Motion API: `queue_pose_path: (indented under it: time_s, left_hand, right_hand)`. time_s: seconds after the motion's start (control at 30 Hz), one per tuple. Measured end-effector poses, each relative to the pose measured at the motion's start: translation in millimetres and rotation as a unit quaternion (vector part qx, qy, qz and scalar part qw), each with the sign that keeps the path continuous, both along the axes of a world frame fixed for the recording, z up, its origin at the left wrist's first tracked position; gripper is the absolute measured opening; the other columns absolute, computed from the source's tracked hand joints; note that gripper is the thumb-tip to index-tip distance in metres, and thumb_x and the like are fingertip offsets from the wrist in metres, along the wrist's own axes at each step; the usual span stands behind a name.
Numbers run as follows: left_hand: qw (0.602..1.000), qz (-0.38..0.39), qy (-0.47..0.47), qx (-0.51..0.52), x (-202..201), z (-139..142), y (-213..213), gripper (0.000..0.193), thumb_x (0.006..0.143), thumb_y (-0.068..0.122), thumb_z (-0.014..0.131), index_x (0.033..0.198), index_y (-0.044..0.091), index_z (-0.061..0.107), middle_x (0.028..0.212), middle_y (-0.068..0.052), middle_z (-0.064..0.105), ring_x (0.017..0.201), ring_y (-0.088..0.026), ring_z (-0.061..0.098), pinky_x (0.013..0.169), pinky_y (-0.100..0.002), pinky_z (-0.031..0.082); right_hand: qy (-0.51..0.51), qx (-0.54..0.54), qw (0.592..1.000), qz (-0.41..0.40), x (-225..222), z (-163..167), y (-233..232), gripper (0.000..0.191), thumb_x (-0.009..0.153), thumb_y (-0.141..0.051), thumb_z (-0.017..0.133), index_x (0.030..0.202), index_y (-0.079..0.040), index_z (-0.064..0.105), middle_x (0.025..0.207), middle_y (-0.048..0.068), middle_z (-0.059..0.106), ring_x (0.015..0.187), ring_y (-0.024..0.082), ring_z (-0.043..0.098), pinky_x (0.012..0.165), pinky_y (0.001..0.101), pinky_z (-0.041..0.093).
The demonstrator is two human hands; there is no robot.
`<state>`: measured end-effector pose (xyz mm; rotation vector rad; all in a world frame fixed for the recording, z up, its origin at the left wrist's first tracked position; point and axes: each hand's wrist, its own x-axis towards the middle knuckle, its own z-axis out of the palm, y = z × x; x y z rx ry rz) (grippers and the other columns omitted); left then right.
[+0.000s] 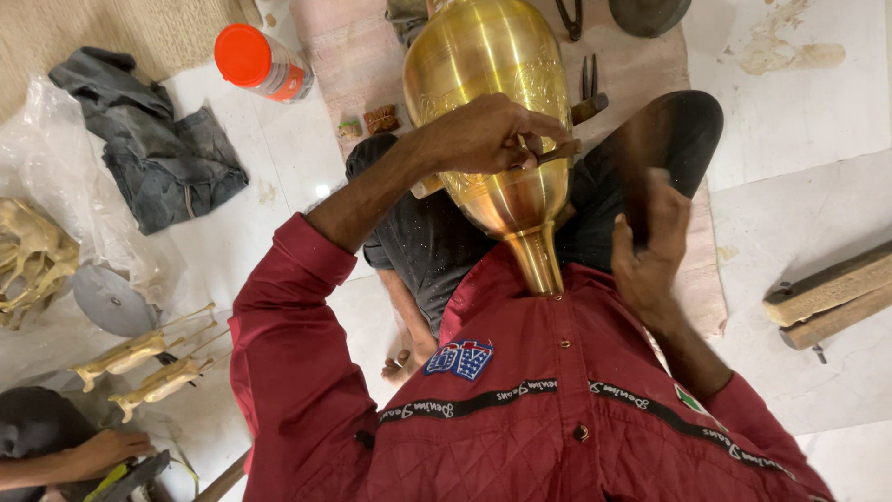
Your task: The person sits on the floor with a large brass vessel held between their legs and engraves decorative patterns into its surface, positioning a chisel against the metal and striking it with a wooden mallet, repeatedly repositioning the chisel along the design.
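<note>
A large engraved brass vase (488,102) lies tilted toward me, its narrow neck (539,260) against my red jacket. My left hand (488,135) rests on the vase's shoulder and grips a small wooden-handled punch (560,149) set against the metal. To the right of the vase, my right hand (650,246) is raised and closed around a dark hammer-like tool (639,167) that is blurred by motion. My dark-trousered legs lie under and beside the vase.
An orange-capped bottle (258,61), a dark cloth (163,153) and a plastic bag (65,177) lie at left. Brass animal figures (139,367) and a metal disc (111,302) are lower left, near another person's hand (102,451). Wooden blocks (827,293) lie right; pliers (587,79) behind.
</note>
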<state>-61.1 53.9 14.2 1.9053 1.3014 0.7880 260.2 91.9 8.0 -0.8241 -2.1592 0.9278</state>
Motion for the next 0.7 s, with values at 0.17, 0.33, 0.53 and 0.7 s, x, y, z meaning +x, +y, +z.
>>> queue_pose_path:
  time_s: [0.17,0.33,0.53,0.7]
  left_hand:
    - [0.999,0.006,-0.002,-0.046,-2.9,2.7,-2.6,0.053,0.090,-0.004,0.069,0.139,0.017,0.064,0.112,-0.007,0.079,0.092,-0.016,0.080,0.077,-0.034,0.067]
    - [1.000,-0.013,0.001,-0.015,-1.9,3.4,-3.9,0.051,0.091,-0.004,0.070,0.137,0.017,0.066,0.113,-0.008,0.078,0.090,-0.016,0.080,0.077,-0.033,0.066]
    - [0.999,-0.004,0.019,-0.044,0.0,4.1,-4.5,0.051,0.090,0.001,0.072,0.137,0.018,0.065,0.109,-0.006,0.079,0.085,-0.015,0.080,0.076,-0.035,0.064]
    - [0.999,-0.001,0.033,0.013,-2.9,8.8,-6.0,0.048,0.089,-0.001,0.073,0.134,0.015,0.069,0.113,-0.007,0.079,0.084,-0.016,0.079,0.067,-0.037,0.063]
  right_hand:
    - [0.066,-0.026,0.997,-0.024,3.2,-4.8,3.9,0.069,0.106,0.007,0.062,0.165,-0.009,0.031,0.138,0.015,0.042,0.130,0.026,0.048,0.111,0.0346,0.045]
    - [-0.052,0.050,0.997,-0.007,6.7,-3.8,-0.3,0.072,0.102,0.007,0.065,0.166,-0.013,0.038,0.141,0.017,0.046,0.127,0.028,0.050,0.105,0.0397,0.049]
    - [-0.081,0.041,0.996,-0.024,8.2,-8.5,-0.7,0.071,0.101,0.006,0.064,0.165,-0.010,0.040,0.138,0.020,0.045,0.131,0.030,0.049,0.109,0.0404,0.050]
    - [-0.049,0.102,0.993,-0.021,9.0,-12.3,-2.8,0.073,0.103,0.007,0.065,0.166,-0.010,0.033,0.142,0.023,0.043,0.134,0.033,0.046,0.114,0.0433,0.042]
